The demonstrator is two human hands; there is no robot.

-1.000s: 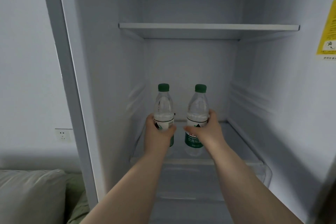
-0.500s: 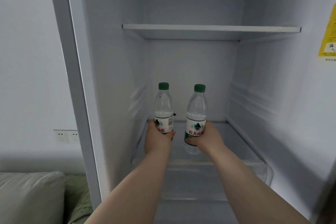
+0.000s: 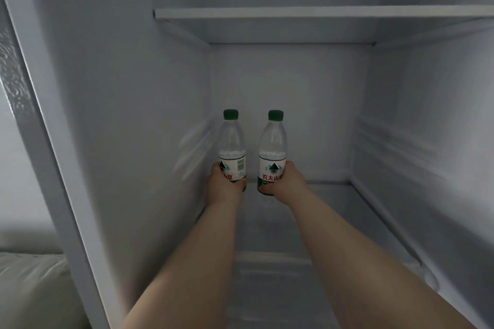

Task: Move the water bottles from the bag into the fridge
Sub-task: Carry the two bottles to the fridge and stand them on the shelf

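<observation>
In the head view, the left grip (image 3: 226, 189) curls round the lower part of the left water bottle (image 3: 232, 147), and the right grip (image 3: 288, 181) curls round the right water bottle (image 3: 273, 147). Both bottles are upright inside the fridge (image 3: 133, 115), apart but near each other. They are toward the back left corner of the lower shelf (image 3: 334, 208), under the upper shelf (image 3: 320, 12). Their bases are hidden. A pale cushion (image 3: 26, 288) lies outside the fridge.
</observation>
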